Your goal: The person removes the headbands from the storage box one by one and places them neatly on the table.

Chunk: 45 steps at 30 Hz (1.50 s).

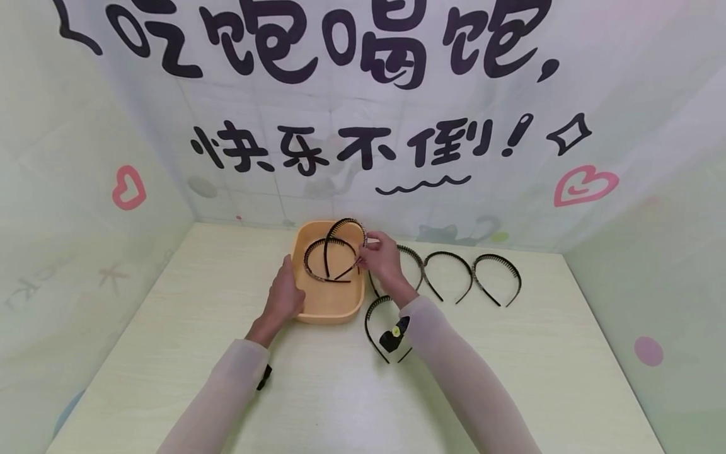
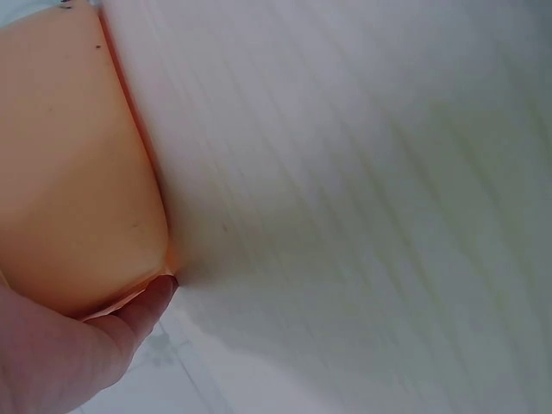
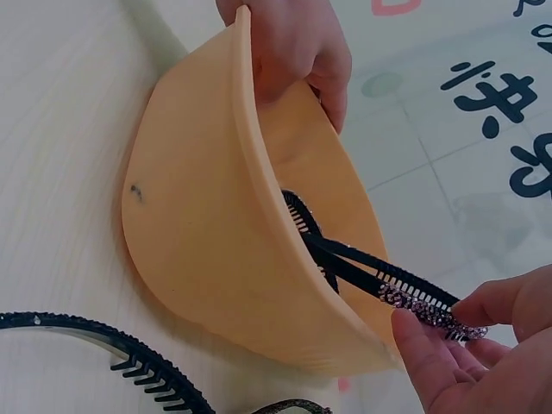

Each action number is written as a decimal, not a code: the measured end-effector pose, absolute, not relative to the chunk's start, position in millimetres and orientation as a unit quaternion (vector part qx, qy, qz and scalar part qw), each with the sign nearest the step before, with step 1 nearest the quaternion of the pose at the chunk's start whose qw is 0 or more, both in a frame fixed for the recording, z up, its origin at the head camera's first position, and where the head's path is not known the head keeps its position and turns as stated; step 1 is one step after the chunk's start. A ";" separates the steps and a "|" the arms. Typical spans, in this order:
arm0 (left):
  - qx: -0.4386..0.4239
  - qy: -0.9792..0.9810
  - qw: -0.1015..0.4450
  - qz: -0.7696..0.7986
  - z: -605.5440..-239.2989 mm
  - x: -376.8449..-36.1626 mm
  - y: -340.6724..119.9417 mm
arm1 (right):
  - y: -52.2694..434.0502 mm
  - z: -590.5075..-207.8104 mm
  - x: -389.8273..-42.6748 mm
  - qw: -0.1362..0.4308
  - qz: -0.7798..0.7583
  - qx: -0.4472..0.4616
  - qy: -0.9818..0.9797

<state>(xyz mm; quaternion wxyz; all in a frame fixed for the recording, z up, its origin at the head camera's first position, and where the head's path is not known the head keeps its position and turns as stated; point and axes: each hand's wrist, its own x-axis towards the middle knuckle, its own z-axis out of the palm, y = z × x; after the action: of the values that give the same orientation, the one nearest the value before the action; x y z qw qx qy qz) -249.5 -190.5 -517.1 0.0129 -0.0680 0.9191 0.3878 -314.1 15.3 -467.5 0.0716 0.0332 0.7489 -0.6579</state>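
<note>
Left hand (image 1: 285,295): grips the tray's (image 1: 331,313) near-left rim, fingers mostly hidden.
Right hand (image 1: 381,257): pinches a rhinestone headband (image 3: 431,311) over the tray's far-right edge.
Open room: bare table (image 1: 187,328) left of the tray.

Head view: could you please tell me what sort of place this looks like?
Probably a small staged booth, not a home. A pale wooden table is boxed in by printed backdrop sheets with cartoon lettering and hearts, and toothed headbands lie in a row beside an orange tray.

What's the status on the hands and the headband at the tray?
Left hand grips tray rim. Right hand pinches rhinestone headband over tray. Two headbands inside already; nothing blocking.
</note>
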 end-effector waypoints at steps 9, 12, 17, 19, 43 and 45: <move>-0.066 0.921 0.009 0.383 -518.4 -250.9 -190.9 | 24.3 -466.3 -321.0 0.107 -0.703 0.053 0.701; -0.069 0.921 0.010 0.383 -518.9 -251.3 -191.1 | 29.5 -463.8 -321.6 0.115 -0.705 0.057 0.698; -0.071 0.921 0.014 0.384 -520.0 -252.0 -191.0 | 42.9 -462.5 -321.9 0.133 -0.707 0.062 0.691; -0.071 0.921 0.015 0.384 -520.4 -252.2 -190.8 | 49.4 -463.6 -322.6 0.140 -0.704 0.062 0.693; -0.071 0.915 0.016 0.396 -520.9 -251.6 -190.7 | 145.3 -488.1 -295.5 0.183 -0.683 0.077 0.703; -0.070 0.915 0.015 0.397 -520.7 -251.7 -190.5 | 152.1 -490.0 -291.4 0.183 -0.682 0.078 0.704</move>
<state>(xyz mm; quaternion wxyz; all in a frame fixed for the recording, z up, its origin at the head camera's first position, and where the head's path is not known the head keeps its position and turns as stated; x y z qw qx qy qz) -251.7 -190.5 -520.7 0.0155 -0.0702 0.9152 0.3965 -291.4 152.1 -490.0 0.1834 0.0782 0.7040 -0.6817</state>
